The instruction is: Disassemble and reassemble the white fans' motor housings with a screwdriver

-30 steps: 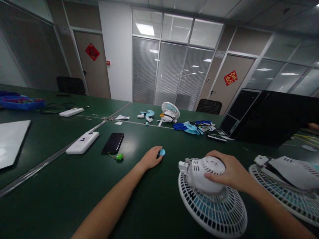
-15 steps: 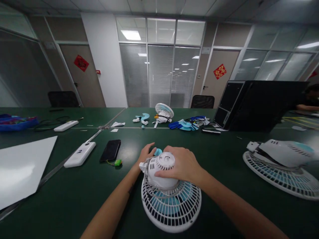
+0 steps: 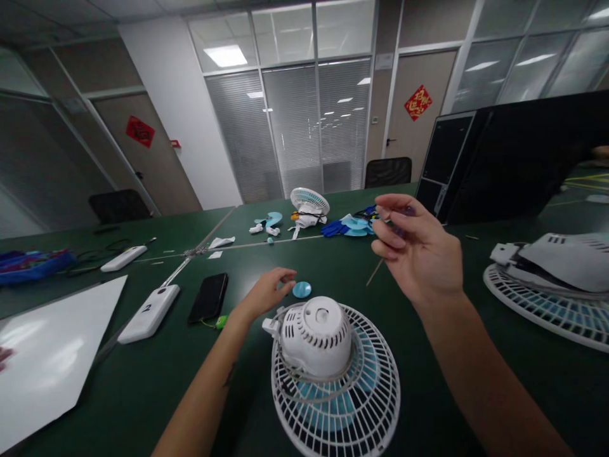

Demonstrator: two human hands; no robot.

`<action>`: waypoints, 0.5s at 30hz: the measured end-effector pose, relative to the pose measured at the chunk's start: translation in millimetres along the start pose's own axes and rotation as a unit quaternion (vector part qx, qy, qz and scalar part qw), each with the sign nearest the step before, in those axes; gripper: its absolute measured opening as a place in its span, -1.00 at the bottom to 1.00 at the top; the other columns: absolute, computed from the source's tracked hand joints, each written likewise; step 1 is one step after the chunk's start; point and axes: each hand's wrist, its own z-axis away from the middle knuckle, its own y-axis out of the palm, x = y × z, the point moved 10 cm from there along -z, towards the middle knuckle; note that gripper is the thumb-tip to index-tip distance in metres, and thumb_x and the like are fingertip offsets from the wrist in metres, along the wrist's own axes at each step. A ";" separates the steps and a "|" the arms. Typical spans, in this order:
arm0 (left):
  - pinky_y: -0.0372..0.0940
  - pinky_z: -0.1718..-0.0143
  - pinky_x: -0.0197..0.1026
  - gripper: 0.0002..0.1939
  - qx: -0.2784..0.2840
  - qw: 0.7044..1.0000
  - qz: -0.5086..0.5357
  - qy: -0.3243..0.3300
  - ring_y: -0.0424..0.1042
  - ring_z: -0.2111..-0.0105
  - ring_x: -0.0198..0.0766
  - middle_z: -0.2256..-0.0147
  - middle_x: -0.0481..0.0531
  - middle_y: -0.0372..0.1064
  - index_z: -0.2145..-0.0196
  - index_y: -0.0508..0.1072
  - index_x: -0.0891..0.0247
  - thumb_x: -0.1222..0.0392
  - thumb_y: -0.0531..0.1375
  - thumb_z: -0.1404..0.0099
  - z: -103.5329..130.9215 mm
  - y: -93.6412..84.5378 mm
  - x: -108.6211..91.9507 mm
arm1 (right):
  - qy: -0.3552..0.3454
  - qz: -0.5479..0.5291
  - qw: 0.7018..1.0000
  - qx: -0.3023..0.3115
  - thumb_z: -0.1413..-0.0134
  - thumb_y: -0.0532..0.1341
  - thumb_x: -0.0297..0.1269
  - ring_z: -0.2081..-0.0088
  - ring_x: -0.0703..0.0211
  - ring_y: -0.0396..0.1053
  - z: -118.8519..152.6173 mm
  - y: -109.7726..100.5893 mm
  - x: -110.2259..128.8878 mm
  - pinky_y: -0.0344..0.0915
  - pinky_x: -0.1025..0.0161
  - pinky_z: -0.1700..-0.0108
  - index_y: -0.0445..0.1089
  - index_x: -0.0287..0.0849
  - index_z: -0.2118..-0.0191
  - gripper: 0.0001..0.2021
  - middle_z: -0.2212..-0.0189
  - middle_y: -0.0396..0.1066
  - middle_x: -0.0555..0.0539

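A white fan point(image 3: 316, 336) with pale blue blades lies grille down on the dark green table, its cord looped round the motor housing. My right hand point(image 3: 419, 247), raised to the right above the table, is closed around a screwdriver point(image 3: 375, 271) with a purplish handle and a thin shaft pointing down left. Beside a small round light blue disc point(image 3: 302, 290), just behind the fan, is my left hand point(image 3: 269, 292), its fingers curled loosely and apart with nothing visible in them.
A second fan point(image 3: 561, 266) lies at the right. To the left are a phone point(image 3: 208, 297), a white power bank point(image 3: 148, 314) and a white board point(image 3: 52, 355). Farther back stand another fan point(image 3: 309, 206), blue gloves point(image 3: 335, 228) and a black case point(image 3: 514, 158).
My right hand has left the fan's housing and risen to the right, now with the screwdriver in it. My left hand has drawn slightly away from the blue disc. The view has tilted.
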 end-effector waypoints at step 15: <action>0.36 0.16 -0.09 -0.84 0.118 0.982 -0.135 -0.055 0.44 0.27 -0.23 0.28 0.02 0.43 0.25 0.45 0.32 0.15 0.20 -0.38 2.4 38.2 32.3 | 0.025 0.065 0.992 0.102 -0.04 0.22 -0.35 0.64 0.39 -0.05 6.2 18.9 -17.9 -0.11 0.40 0.65 0.53 -0.11 0.38 -0.88 0.66 0.02 0.11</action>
